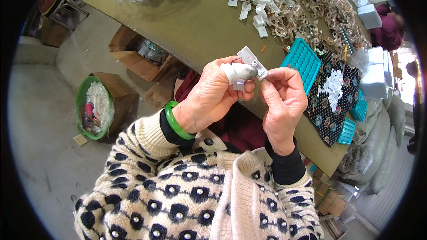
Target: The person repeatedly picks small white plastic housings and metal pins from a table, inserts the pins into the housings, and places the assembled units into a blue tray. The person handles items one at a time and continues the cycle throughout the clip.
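My left hand [202, 100] is closed on a small white plastic hinged case [247, 55], held open in front of my chest. A white and grey cover [238, 72] wraps its thumb, which presses on the case. Another flat white plastic part [238, 84] shows just below that thumb, among the left fingers. My right hand [284, 102] is closed too, with thumb and forefinger pinched at the case's lower right corner. Whether a smaller piece sits between those fingertips is hidden. A green bangle [176, 122] circles my left wrist.
On the green table [178, 26] lie white plastic cases [262, 4], clear brownish parts [302, 22], a teal tray [304, 64] and a dark patterned cloth [324, 115] with white bits [333, 89]. A cardboard box [133, 58] and a green-rimmed bin [80, 111] stand on the floor at left.
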{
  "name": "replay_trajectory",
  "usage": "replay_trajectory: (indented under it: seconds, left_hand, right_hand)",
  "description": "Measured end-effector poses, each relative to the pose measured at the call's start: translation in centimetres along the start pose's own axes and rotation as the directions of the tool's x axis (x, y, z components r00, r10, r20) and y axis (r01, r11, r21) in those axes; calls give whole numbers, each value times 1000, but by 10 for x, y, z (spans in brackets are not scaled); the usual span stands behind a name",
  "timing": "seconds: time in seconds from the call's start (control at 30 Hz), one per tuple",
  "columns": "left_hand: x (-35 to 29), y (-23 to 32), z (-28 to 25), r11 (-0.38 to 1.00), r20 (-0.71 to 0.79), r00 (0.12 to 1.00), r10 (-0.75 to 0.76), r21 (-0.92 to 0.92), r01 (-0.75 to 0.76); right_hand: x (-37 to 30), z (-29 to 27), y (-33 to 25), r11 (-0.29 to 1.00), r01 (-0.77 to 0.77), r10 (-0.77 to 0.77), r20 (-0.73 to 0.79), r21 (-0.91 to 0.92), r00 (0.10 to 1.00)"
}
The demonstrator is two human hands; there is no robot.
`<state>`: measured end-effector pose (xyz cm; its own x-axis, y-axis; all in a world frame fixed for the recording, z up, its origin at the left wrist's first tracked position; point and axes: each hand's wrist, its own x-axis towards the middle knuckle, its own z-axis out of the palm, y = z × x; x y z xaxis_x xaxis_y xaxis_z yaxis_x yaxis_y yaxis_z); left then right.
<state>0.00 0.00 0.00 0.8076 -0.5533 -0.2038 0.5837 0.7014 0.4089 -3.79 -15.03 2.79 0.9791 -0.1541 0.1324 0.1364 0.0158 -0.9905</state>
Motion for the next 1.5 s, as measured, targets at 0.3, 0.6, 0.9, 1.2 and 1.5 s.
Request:
replay_trajectory:
  seconds: [0.3, 0.6, 0.9, 1.2, 1.5]
  left_hand:
    - [-1, -14, 24, 799, 21, 906, 423, 462, -384]
    - [9, -10, 15, 959, 44, 988, 151, 236, -157]
    - [14, -15, 6, 992, -19, 1000, 12, 128, -10]
    - [14, -14, 13, 985, -30, 998, -55, 165, 59]
    - [12, -15, 3, 985, -10, 995, -97, 145, 97]
  right_hand:
    - [2, -8, -1, 694, -433, 447, 126, 575, 885]
    - [9, -60, -3, 847, 263, -266, 61, -462, 962]
    - [37, -95, 22, 297, 361, -320, 264, -884, 910]
    - [42, -103, 15, 432, 363, -238, 284, -826, 929]
    - [47, -107, 9, 525, 259, -105, 240, -811, 965]
